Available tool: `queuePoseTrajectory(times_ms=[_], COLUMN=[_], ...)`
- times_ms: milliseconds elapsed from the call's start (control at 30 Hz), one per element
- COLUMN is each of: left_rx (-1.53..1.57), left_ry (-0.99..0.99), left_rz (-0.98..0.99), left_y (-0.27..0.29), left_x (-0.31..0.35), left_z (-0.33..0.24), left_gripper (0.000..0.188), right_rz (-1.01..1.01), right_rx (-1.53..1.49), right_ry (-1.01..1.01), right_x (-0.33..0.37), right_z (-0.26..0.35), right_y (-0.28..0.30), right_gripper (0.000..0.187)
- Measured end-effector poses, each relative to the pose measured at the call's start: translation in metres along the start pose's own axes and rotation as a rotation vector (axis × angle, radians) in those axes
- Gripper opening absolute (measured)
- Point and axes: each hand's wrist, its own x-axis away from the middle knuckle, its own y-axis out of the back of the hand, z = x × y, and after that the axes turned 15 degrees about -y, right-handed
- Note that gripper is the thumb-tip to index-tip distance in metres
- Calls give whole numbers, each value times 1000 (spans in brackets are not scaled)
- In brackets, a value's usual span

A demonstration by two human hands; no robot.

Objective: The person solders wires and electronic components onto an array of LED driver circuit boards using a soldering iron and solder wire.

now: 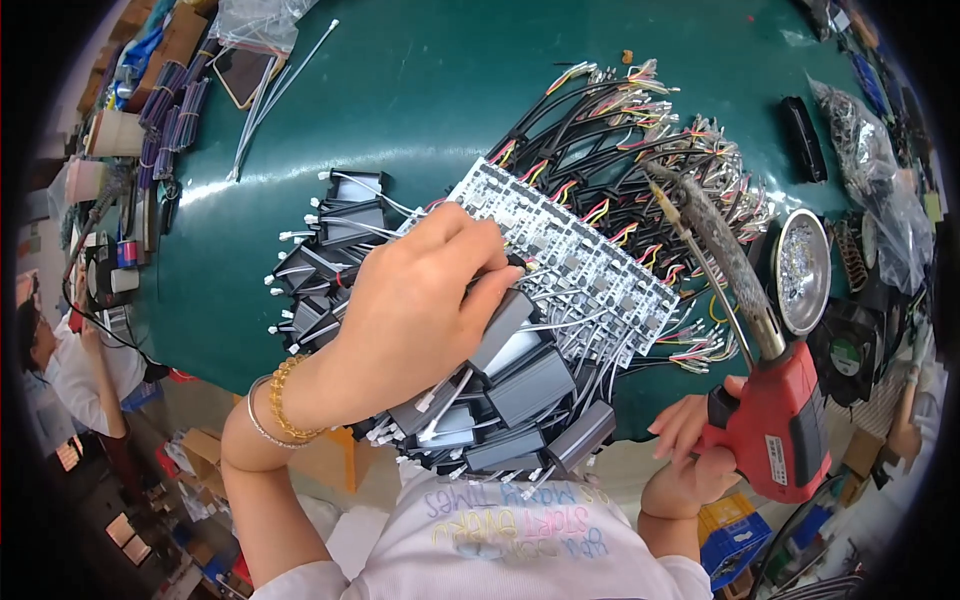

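My left hand (420, 285) reaches over the white circuit board panel (570, 255), its fingers pinched together near the panel's left part. What they hold is mostly hidden; a small dark bit shows at the fingertips. My right hand (695, 445) is wrapped around the handle of a red soldering gun (785, 430). Its thin tip points up and left, above the cables beside the panel. Black cables (590, 130) with red, yellow and white wire ends fan out from the panel's far side. Grey rectangular housings (530, 385) with white leads lie beneath and beside my left forearm.
A metal bowl (803, 270) with shiny bits stands right of the soldering gun. Further right lie a black case (803, 138) and a clear plastic bag (870, 170). A phone (243, 77) and white cable ties (265, 110) rest at the far left. Another person (85, 365) sits at left.
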Motion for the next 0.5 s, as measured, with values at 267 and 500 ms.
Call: queuePoseTrajectory(times_ms=[267,500], left_rx=[-29,-6], left_ry=[-8,9], left_rz=[60,57], left_y=[1,-1], left_x=[-1,1], left_z=[2,5], left_gripper=[15,15], right_rz=[86,92], right_rx=[-35,-10], right_ry=[-101,-254], right_x=[14,18], right_z=[-13,-14], right_y=[23,23], right_gripper=[87,81])
